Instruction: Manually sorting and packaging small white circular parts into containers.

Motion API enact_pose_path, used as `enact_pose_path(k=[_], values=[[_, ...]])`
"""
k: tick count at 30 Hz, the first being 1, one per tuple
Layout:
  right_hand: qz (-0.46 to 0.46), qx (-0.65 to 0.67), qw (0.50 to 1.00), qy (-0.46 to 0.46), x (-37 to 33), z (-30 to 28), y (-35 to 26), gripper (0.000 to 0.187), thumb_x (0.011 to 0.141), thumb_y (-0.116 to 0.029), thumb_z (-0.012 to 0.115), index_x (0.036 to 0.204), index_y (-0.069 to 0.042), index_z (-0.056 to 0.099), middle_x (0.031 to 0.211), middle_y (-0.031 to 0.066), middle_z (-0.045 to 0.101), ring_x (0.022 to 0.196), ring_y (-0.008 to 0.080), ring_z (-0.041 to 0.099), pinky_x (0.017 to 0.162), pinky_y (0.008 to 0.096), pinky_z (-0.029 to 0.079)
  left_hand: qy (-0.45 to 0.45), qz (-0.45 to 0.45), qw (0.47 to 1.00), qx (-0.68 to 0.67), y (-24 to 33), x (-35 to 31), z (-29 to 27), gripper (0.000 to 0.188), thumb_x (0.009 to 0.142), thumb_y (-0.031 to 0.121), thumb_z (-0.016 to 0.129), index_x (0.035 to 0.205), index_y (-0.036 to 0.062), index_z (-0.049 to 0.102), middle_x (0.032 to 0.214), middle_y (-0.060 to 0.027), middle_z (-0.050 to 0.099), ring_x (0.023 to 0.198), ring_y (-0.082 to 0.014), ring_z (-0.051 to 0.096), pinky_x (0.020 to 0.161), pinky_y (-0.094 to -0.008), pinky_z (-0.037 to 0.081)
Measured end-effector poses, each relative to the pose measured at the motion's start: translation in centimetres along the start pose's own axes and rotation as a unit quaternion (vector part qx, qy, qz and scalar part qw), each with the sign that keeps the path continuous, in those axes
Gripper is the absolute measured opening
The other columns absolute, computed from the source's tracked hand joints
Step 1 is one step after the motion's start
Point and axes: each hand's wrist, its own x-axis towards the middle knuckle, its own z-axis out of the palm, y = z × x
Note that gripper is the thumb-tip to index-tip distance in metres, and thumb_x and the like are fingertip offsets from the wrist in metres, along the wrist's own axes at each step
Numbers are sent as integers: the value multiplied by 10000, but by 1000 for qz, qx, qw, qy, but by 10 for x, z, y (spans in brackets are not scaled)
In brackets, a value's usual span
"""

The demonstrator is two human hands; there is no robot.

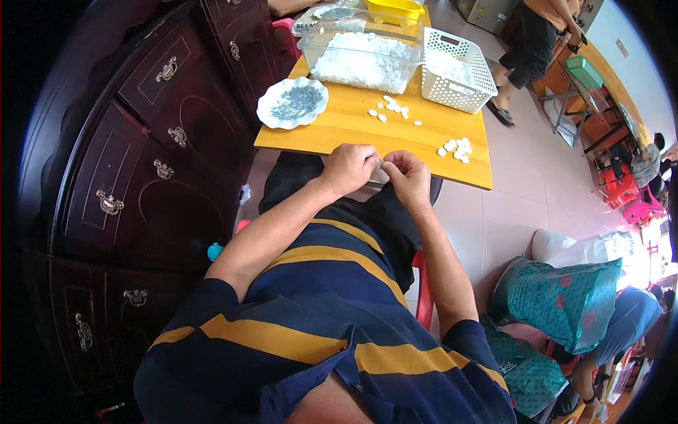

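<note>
Across your lap, your navy shirt with mustard stripes (318,254) leads down to your two hands, which meet just off the near edge of the yellow-brown wooden table (346,131). Your left hand (348,169) has its thumb and forefinger drawn together in a pinch, and your right hand (411,181) pinches from the other side, its fingertips right beside those of the left. Between them you grip a small pale piece (381,165), too small and too covered to make out its shape. On the table, a loose cluster of small white blocky pieces (455,149) lies by the right edge, close to the near-right corner. By the left edge, above the near-left corner, sits a white scalloped plate (266,114) with small grey slender bits (296,102) heaped in it. More loose white pieces (390,106) lie scattered around the middle. Behind those, a clear rectangular plastic bin (308,51) holds a big heap of white pieces (367,60); close to its right, at the right edge, a white perforated plastic basket (455,97) holds more white contents. Toward the far edge stands a bright yellow plastic tub (397,10). Beyond the right edge, a person in dark shorts (530,39) stands on the floor.
</note>
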Motion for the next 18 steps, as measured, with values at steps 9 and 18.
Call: enact_pose_path(k=[9,18], values=[[13,97,995,20,8,-9,19,85,941,-83,711,998,-30,678,791,-45,636,655,32,545,596,199,457,29,-45,996,-66,-26,33,-5,237,895,150,709,1099,31,728,872,-146,748,747,-256,733,695,-359,569],[4,104,994,38,11,-12,27,99,928,-77,719,996,-22,674,815,-33,648,667,40,551,611,205,465,-40,-42,981,184,-72,89,15,399,912,284,651,1292,162,651,1031,-162,671,1013,-363,663,866,-489,530]])
